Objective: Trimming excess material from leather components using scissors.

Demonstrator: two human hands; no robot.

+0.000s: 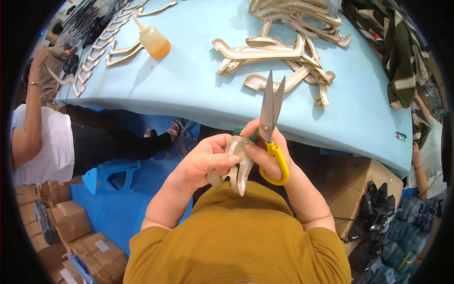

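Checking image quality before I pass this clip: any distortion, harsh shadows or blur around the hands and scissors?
Head view: fisheye bends the blue table edge into an arc, with a black rim in the corners. Lighting is even; the bottle casts a soft shadow. Left hand, right hand, scissors and the beige piece are sharp.

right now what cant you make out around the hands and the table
- Head view: the lower part of the beige strip piece is hidden by the left hand and right hand.
- Head view: the green scissor loop is mostly hidden behind the right hand; the yellow loop shows.
- Head view: the dark green garment is cut off by the lens rim.
- Head view: the small tag at the table edge is too small to tell.
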